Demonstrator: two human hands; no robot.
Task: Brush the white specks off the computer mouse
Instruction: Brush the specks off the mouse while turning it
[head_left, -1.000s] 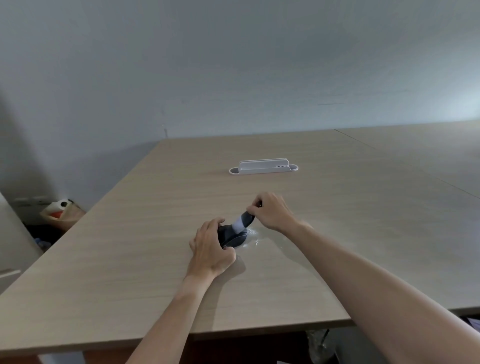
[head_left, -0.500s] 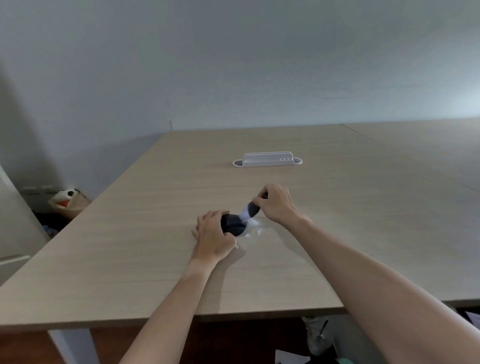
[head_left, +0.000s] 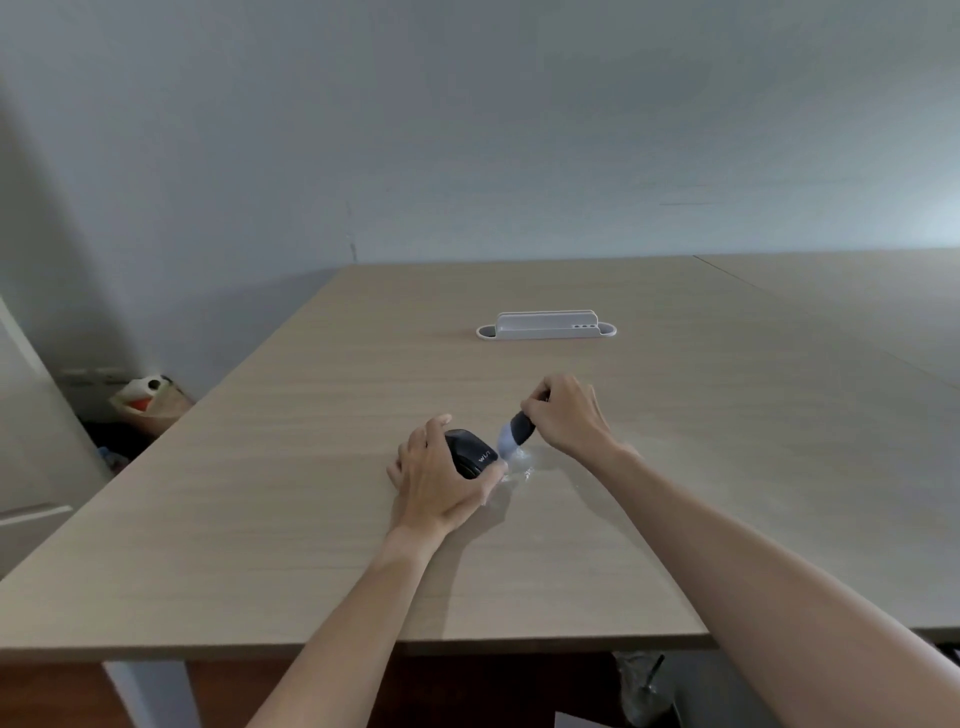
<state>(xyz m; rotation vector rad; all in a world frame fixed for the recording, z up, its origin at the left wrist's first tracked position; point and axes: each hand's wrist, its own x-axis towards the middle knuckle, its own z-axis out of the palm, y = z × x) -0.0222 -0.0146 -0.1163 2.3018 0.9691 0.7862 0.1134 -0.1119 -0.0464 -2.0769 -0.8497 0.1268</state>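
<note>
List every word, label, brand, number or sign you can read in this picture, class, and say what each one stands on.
Pale lettering on the side of the dark computer mouse, held by the left hand: a short brand mark, too small and tilted to read with certainty.
Small dark marks on the white stand at the far end of the table: these are dots, not text.
The brush in the right hand: no text shows.
</note>
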